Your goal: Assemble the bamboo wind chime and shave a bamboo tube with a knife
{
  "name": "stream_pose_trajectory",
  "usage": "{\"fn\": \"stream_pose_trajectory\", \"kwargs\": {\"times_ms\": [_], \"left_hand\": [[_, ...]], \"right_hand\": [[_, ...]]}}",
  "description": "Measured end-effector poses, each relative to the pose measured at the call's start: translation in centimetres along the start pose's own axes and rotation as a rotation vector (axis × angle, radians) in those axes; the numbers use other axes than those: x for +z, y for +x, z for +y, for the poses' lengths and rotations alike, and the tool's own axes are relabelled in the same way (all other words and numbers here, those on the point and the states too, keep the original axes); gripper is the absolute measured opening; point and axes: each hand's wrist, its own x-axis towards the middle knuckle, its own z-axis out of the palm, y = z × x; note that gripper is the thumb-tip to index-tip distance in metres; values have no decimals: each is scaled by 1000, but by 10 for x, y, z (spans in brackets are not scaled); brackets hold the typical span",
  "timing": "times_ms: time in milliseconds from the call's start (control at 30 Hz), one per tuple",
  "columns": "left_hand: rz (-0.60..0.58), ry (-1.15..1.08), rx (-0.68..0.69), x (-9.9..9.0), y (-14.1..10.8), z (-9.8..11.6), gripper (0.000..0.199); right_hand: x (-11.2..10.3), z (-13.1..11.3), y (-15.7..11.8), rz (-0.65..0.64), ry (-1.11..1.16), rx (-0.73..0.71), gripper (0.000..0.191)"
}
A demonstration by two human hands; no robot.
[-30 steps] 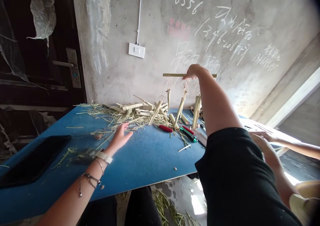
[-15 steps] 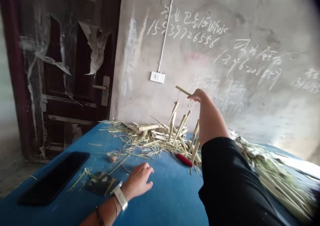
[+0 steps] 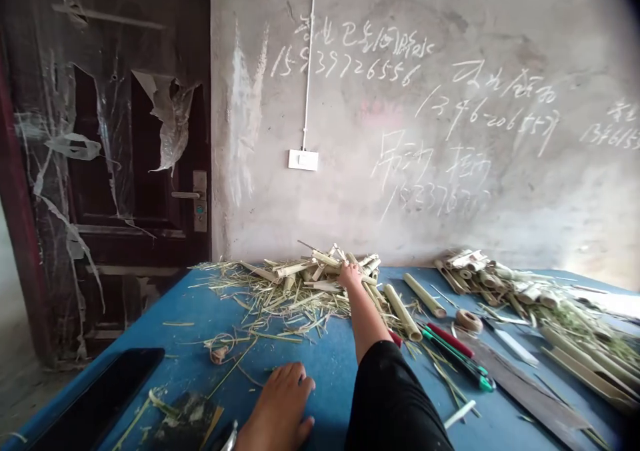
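Observation:
My right hand (image 3: 351,275) reaches to the heap of bamboo pieces (image 3: 300,274) and plant strips at the back of the blue table (image 3: 330,358). Its fingers are bent over a bamboo piece; whether they grip it is hard to tell. Nearer the front edge, my left hand (image 3: 283,401) is low over the table, fingers apart and nothing in it. Two bamboo tubes (image 3: 403,312) (image 3: 424,296) lie just right of my right hand. A red handle (image 3: 395,338) shows partly behind my right forearm.
A black phone (image 3: 95,401) lies at the left. Further right are a green-handled tool (image 3: 457,358), a red-handled tool (image 3: 450,340), a twine roll (image 3: 469,321), a long dark blade (image 3: 530,388) and bamboo stalks (image 3: 590,364). A grey wall stands behind, with a dark door (image 3: 150,238) at left.
My right hand has come down from in front of the wall to the heap. The stick with hanging bamboo tubes is no longer held up. The view has shifted, showing more tools.

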Motion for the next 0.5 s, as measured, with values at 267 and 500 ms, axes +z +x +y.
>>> {"fn": "stream_pose_trajectory", "kwargs": {"times_ms": [267, 500], "left_hand": [[-78, 110, 47, -19, -4, 11, 36], [-147, 170, 107, -15, 4, 3, 38]], "right_hand": [[15, 31, -44, 115, -1, -180, 57], [-20, 89, -61, 21, 350, -36, 48]]}}
